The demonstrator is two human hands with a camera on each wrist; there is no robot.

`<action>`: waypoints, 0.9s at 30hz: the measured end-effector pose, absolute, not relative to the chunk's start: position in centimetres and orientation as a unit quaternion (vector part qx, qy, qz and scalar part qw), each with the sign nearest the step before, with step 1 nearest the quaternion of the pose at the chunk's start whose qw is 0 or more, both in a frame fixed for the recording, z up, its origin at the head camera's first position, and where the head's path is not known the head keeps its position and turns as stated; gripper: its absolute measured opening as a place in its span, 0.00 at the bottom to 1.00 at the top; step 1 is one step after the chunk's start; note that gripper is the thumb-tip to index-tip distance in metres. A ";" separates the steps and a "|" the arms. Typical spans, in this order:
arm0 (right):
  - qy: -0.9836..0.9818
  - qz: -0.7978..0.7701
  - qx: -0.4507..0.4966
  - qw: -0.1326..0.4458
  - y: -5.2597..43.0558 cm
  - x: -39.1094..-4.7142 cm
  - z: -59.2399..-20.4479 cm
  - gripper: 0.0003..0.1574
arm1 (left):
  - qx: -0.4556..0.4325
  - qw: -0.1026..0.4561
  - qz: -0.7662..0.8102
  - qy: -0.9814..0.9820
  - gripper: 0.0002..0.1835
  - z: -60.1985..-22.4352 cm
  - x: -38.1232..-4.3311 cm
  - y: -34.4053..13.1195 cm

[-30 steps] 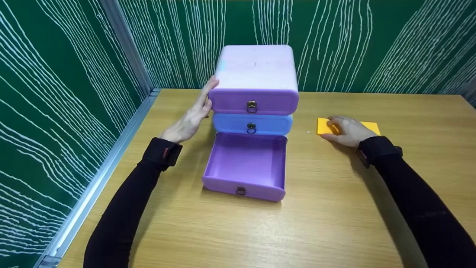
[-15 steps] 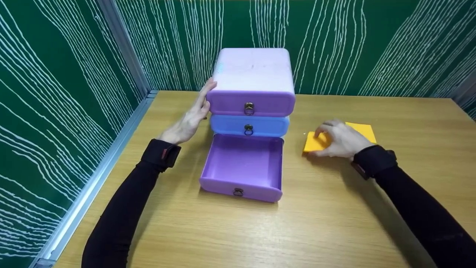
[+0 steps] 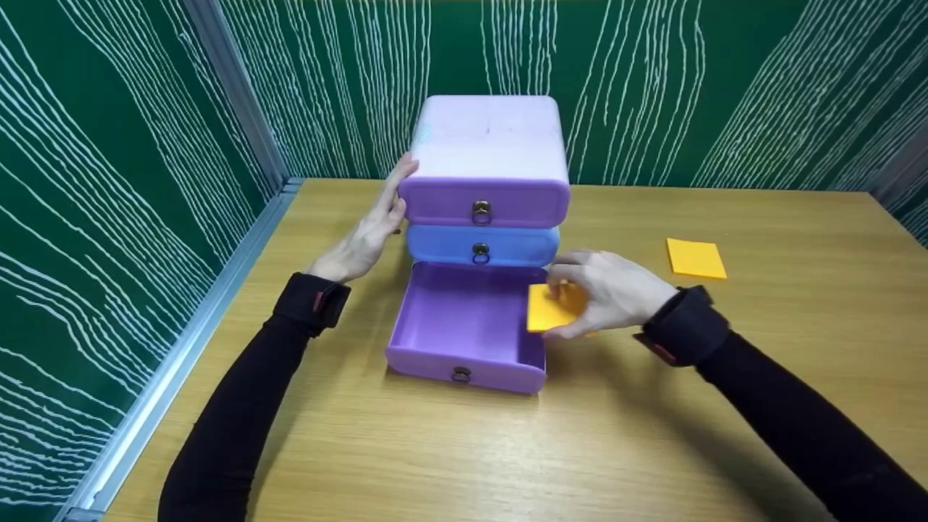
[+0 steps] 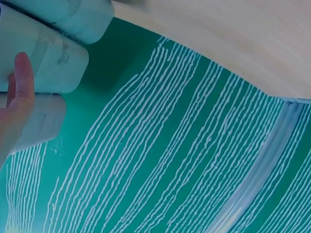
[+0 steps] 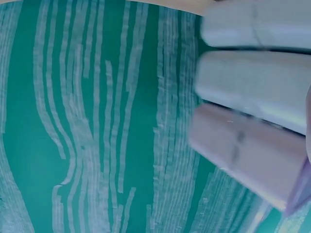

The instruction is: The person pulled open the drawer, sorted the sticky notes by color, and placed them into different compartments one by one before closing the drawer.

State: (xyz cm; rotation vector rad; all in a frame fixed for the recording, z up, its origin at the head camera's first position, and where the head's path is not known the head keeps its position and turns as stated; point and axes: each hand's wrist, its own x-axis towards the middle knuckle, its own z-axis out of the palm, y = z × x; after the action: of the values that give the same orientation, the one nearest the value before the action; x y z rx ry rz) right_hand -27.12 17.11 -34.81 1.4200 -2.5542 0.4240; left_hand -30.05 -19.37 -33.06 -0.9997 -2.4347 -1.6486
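A small drawer unit (image 3: 487,138) stands on the table with a purple top drawer (image 3: 442,203), a blue middle one (image 3: 435,245) and a purple bottom drawer (image 3: 464,312) pulled out, nothing lying in it. My left hand (image 3: 368,235) rests against the unit's left side, fingers extended; the left wrist view shows its fingers (image 4: 23,80) on the side wall. Between thumb and fingers, my right hand (image 3: 616,290) pinches a yellow sticky note pad (image 3: 545,312) over the bottom drawer's right wall. Farther right, another yellow sticky note pad (image 3: 696,259) lies flat on the table.
The wooden table (image 3: 464,449) meets a green wall (image 3: 638,94) with white wavy lines at the back. A second such wall (image 3: 87,217) closes the left side, with a metal rail (image 3: 174,348) along its foot.
My right hand has lifted one sticky note pad from beside the other and carried it left to the open bottom drawer. The left hand stays on the unit's side.
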 end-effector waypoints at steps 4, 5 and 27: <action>-0.856 0.136 0.487 0.111 14.3 -27.0 -35.2 0.35 | -0.321 0.022 -0.529 -0.785 0.34 -33.2 -30.0 -19.2; -0.853 0.133 0.490 0.118 13.6 -27.0 -35.3 0.35 | -0.319 0.022 -0.528 -0.787 0.34 -33.2 -30.0 -19.2; -0.821 0.091 0.545 0.147 9.4 -27.2 -36.9 0.23 | -0.324 0.019 -0.536 -0.779 0.44 -33.3 -30.3 -19.3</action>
State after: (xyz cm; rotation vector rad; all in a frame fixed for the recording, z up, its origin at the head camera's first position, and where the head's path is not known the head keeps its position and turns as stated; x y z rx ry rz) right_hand -27.19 9.41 -36.87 1.5672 -2.3615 0.2608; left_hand -30.26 -19.27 -33.26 -1.0046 -2.4188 -1.6649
